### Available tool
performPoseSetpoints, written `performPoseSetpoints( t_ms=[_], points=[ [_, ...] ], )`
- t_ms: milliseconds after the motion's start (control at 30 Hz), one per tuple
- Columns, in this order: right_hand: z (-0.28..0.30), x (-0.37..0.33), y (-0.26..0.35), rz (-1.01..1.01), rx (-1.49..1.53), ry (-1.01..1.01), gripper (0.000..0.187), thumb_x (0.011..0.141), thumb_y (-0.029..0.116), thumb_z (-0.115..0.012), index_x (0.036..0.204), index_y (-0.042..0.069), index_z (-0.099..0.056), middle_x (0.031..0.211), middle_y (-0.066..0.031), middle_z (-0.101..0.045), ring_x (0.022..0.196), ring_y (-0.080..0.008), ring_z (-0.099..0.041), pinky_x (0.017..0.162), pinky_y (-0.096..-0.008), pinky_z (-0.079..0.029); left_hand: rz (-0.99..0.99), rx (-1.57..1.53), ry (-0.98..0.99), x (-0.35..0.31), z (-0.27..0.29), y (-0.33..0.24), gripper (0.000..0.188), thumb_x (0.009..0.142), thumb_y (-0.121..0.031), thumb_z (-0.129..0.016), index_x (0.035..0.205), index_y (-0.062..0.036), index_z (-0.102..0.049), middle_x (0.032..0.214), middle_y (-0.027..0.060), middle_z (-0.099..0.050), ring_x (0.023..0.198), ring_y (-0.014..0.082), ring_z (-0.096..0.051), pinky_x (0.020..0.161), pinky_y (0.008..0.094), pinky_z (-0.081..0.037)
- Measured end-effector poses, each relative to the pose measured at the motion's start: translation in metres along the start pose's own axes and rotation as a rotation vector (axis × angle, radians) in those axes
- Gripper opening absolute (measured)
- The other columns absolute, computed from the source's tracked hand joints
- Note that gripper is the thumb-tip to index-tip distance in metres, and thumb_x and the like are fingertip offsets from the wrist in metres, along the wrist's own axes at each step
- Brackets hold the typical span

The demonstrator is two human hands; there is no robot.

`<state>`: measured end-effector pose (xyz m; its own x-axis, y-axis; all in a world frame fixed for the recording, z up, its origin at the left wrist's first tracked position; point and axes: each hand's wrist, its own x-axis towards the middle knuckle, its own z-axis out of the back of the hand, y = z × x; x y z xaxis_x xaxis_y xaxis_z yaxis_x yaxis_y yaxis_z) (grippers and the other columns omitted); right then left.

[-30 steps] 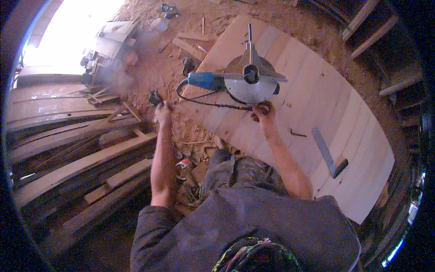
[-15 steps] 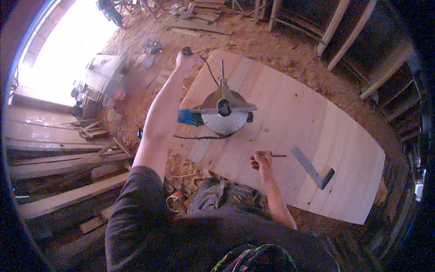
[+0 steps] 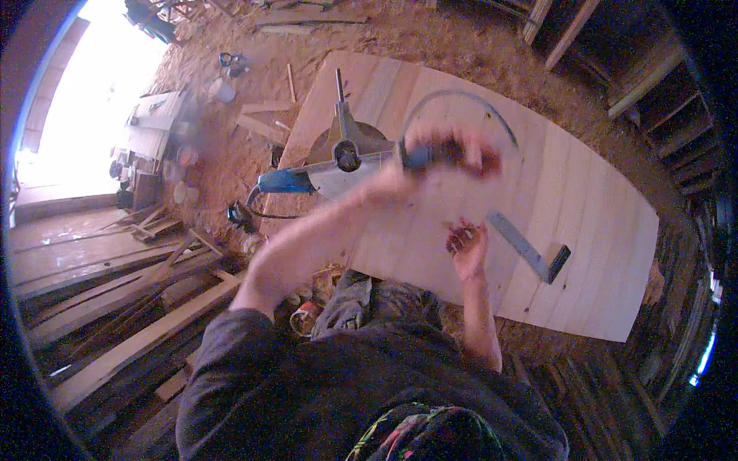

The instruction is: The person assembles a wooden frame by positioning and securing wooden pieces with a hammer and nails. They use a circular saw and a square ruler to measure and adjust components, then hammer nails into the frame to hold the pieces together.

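My left hand [image 3: 469,150] is over the wide wooden panel [image 3: 592,230], smeared by motion. A blurred blue patch [image 3: 419,157] shows at its wrist; whether its fingers hold anything is unclear. Around and beyond it arcs a dark cord [image 3: 461,92]. To its left a circular saw [image 3: 346,154] with a blue handle [image 3: 284,181] rests on the panel, partly covered by my left forearm. My right hand [image 3: 467,247] hovers above the panel with its fingers curled; what they hold cannot be made out. Just right of it lies a metal try square [image 3: 519,238] with a dark stock.
At the left, boards [image 3: 138,346] are stacked on the ground. A dark object [image 3: 240,217] with a cord sits by the panel's left edge. Beyond are buckets [image 3: 221,91] and scrap wood. Wooden framing [image 3: 646,84] stands at the far right.
My left hand has swung right from beyond the saw to over the panel, the cord now arcing there. My right hand has turned palm up; the hex key it held no longer shows clearly.
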<state>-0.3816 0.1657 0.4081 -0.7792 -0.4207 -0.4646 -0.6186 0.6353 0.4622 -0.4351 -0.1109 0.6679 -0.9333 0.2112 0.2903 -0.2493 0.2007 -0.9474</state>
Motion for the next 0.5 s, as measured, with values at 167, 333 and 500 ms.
performPoseSetpoints(
  t_ms=[167, 333, 500],
  points=[
    [0.052, 0.062, 0.002, -0.187, 0.362, 0.352, 0.071, 0.097, 0.059, -0.046, 0.139, 0.003, -0.043, 0.139, -0.0120, -0.050, 0.124, -0.0282, -0.047, 0.103, -0.0427, -0.038, 0.518, -0.608, -0.118, -0.144, -0.097, 0.031, 0.026, 0.097, -0.019, -0.070, 0.114, -0.0003, -0.066, 0.098, 0.0125, -0.073, 0.089, 0.0213, -0.071, 0.082, 0.0352, -0.057],
    [0.018, 0.098, 0.014, -0.506, 0.556, 0.573, 0.086, 0.093, 0.062, -0.041, 0.152, 0.000, -0.032, 0.145, -0.0150, -0.040, 0.129, -0.0289, -0.039, 0.107, -0.0421, -0.031, 0.592, -0.810, -0.538, -0.296, -0.045, 0.038, 0.021, 0.100, -0.024, -0.065, 0.106, -0.0049, -0.058, 0.080, 0.0071, -0.063, 0.064, 0.0202, -0.065, 0.054, 0.0354, -0.053],
    [-0.043, 0.055, -0.026, -0.679, -0.322, -0.114, 0.047, 0.096, 0.019, -0.066, 0.140, 0.007, -0.055, 0.093, -0.0041, -0.066, 0.064, -0.0074, -0.058, 0.054, -0.0214, -0.051, -0.292, -1.093, -1.114, -0.424, -0.003, -0.027, 0.017, 0.104, -0.027, -0.054, 0.100, -0.0109, -0.053, 0.066, -0.0044, -0.043, 0.052, 0.0080, -0.042, 0.048, 0.0257, -0.038]
  ],
)
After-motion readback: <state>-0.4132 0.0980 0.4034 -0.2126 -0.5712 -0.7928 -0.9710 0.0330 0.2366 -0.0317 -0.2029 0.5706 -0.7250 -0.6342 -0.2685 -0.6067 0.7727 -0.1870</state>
